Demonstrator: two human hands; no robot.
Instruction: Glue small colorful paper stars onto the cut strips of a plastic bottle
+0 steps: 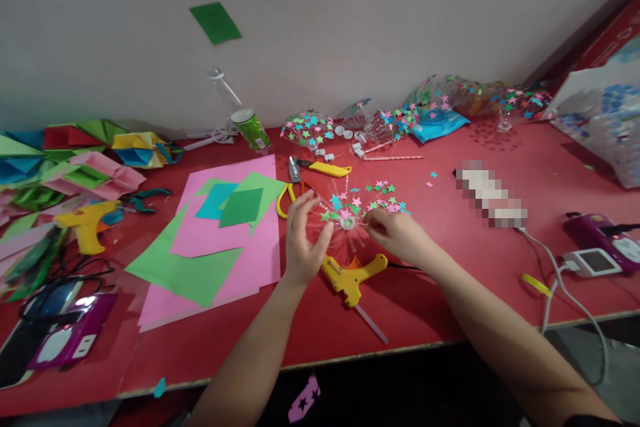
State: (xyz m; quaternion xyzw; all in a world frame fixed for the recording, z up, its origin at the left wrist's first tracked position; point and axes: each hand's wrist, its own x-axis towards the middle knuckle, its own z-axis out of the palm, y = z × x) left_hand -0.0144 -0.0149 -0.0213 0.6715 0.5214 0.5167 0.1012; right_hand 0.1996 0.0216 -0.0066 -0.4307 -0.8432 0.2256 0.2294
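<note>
Between my hands a clear plastic bottle piece (348, 222), cut into strips that fan outward, sits on the red table with its round neck facing up. Small paper stars (335, 202) lie on and around it. My left hand (302, 243) is at its left side, thumb and fingers apart. At its right, the fingers of my right hand (395, 233) are pinched together; whatever they hold is too small to make out. Just in front lies a yellow glue gun (353, 278) with a glue stick out of its back. Yellow-handled pliers (294, 170) and a yellow utility knife (330, 169) lie behind my left hand.
Pink and green paper sheets (200, 277) cover the left part. Folded paper shapes (90, 173) and another glue gun (89, 223) are farther left. Star-covered plastic pieces (307, 128) and a green-labelled bottle (251, 128) line the wall. A cabled charger (593, 261) lies right.
</note>
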